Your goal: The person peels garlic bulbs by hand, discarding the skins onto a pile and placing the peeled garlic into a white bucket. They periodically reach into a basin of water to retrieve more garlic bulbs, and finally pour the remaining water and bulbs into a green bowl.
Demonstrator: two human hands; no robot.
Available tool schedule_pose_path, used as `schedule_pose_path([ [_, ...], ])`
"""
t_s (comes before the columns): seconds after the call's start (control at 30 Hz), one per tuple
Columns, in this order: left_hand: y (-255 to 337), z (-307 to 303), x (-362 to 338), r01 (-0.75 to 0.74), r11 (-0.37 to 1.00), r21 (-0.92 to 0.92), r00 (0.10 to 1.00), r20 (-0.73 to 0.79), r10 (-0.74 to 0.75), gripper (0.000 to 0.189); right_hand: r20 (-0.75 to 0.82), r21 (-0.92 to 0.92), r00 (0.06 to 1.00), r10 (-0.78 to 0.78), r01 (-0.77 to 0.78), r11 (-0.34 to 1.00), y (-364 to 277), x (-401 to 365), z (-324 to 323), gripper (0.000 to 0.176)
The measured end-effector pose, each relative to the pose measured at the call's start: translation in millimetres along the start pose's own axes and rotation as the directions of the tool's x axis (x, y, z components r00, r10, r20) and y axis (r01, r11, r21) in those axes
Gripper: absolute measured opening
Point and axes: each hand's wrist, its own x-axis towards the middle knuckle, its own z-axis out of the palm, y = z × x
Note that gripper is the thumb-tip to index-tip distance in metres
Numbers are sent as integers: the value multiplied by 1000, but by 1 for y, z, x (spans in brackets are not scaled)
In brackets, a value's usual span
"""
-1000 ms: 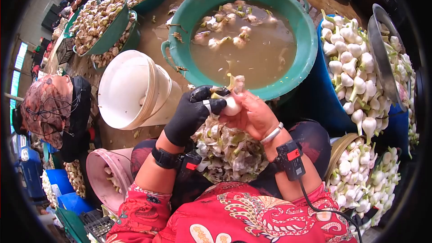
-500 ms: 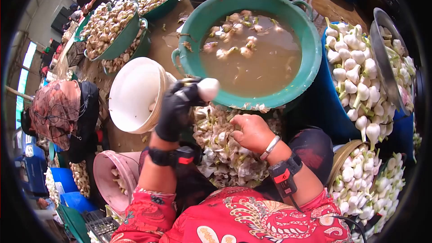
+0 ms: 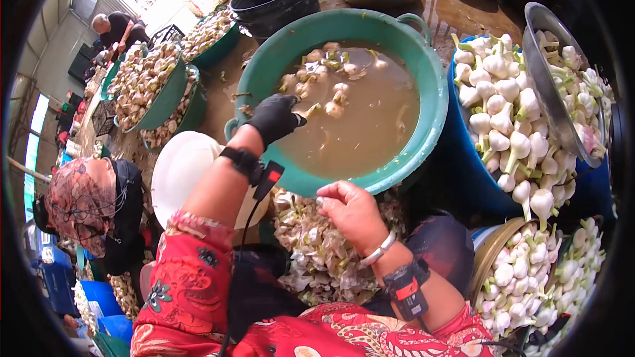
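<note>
My left hand, in a black glove, reaches over the large green basin of murky water. Its fingers stretch toward floating garlic bulbs, close to a bulb with a green stem; I see no bulb in its grasp. My right hand, bare with a silver bangle, hovers by the basin's near rim above a heap of garlic peelings. Its thumb and fingers are curled together, and a small greyish thing shows at the thumb, too small to name. More garlic bulbs float near the basin's far side.
At right stand a blue tub heaped with cleaned garlic, a tilted metal bowl and a bucket of bulbs. A white bucket is at left, beside a bent-over person. A black bucket stands beyond the basin.
My left hand held a pale garlic bulb near the basin's left rim; that bulb is gone from it, and the hand is now over the water. My right hand moved slightly down and left.
</note>
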Motion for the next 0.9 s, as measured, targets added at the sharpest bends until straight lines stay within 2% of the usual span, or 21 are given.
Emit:
schedule_pose_path([
  [0.03, -2, 16, 21, -14, 1000, -4, 1000, -1, 14, 48, -2, 1, 1000, -9, 9, 1000, 1, 0, -2, 15],
  [0.1, -3, 42, 57, 60, 978, 198, 993, 85, -78, 50, -2, 25, 1000, 11, -11, 1000, -6, 1, -6, 16],
  [0.2, -17, 71, 77, 65, 965, 253, 975, 190, -116, 48, -22, 32, 999, 35, -35, 999, -17, 5, -13, 17],
  [0.27, -28, 77, 74, 103, 963, 247, 976, 163, -146, 42, -33, 21, 999, 26, -25, 999, -21, 7, -13, 17],
  [0.3, -34, 71, 65, 133, 989, -61, 984, 126, -125, 37, -30, 85, 999, 41, -39, 996, -21, 8, -12, 17],
  [0.33, -36, 64, 58, 134, 922, -363, 991, 77, -114, 31, -21, 90, 999, 41, -38, 995, -20, 10, -10, 17],
  [0.37, -40, 59, 43, 139, 758, -637, 989, 57, -134, 23, -78, 76, 997, -27, 33, 997, -18, 11, -7, 19],
  [0.4, -22, 32, 18, 219, 567, -794, 974, 148, -170, 21, -131, 61, 987, -93, 101, 993, -14, 11, -4, 22],
  [0.43, -8, 16, -6, 208, 417, -885, 976, 159, -148, 23, -157, 46, 977, -141, 150, 988, -6, 13, 0, 33],
  [0.47, 3, 9, -31, 192, 250, -949, 978, 164, -127, 25, -129, -69, 969, -212, 204, 977, -6, 13, 2, 55],
  [0.53, 22, 2, -83, 79, 293, -953, 997, 76, -23, 30, -121, -186, 934, -337, 312, 932, -7, 11, 10, 76],
  [0.57, 36, 0, -106, 201, 41, -979, 978, 198, -68, 37, -94, -175, 929, -358, 338, 925, -3, 11, 12, 81],
  [0.6, 40, 6, -127, 59, 237, -970, 998, 63, 10, 37, -65, -165, 923, -378, 364, 917, 1, 10, 16, 86],
  [0.63, 46, 10, -142, 76, 205, -976, 997, 73, -21, 37, -48, 135, 925, -377, 380, 915, -3, 7, 21, 80],
  [0.67, 52, 13, -154, 88, 174, -981, 996, 81, -48, 36, 28, 250, 953, -302, 286, 925, 3, 8, 22, 67],
  [0.7, 56, 18, -160, -91, 408, -908, 992, -118, -43, 32, 35, 260, 951, -307, 288, 922, 4, 7, 22, 60],
  [0.73, 58, 19, -167, -91, 406, -909, 991, -121, -49, 32, 43, 270, 949, -313, 291, 918, 5, 5, 23, 54],
  [0.8, 65, 12, -173, -1, 173, -985, 987, -29, -158, 28, 33, 252, 957, -289, 271, 929, 3, 3, 23, 49],
  [0.83, 65, 11, -173, 110, -119, -987, 976, 130, -174, 32, 16, 235, 965, -262, 251, 939, 2, 3, 22, 45],
  [0.87, 63, 13, -173, 105, -120, -987, 977, 125, -173, 32, 17, 232, 964, -266, 255, 939, 2, 4, 19, 45],
  [0.9, 59, 18, -172, 100, -129, -987, 983, 117, -140, 31, 18, 313, 979, -203, 188, 931, 4, 6, 16, 43],
])
